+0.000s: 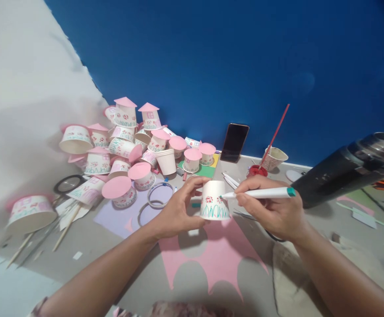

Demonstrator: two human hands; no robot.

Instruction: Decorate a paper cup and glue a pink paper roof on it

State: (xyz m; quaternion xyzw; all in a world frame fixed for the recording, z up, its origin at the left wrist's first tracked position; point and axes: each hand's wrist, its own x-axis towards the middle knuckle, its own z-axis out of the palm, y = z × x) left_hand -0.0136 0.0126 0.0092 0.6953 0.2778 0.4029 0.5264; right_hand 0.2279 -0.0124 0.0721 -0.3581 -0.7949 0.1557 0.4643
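a paper cup [272,158] by the blue wall holds a red stick [276,130]. the left hand [178,207] grips an upturned decorated cup [214,200] above the pink paper [218,255], fingers curled round it. the right hand [272,211] pinches a white marker [261,193], its tip touching the cup's side.

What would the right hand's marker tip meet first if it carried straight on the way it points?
The right hand aims the marker leftward; its tip sits at the paper cup held by the left hand, so the cup wall comes first, apparently already touched.
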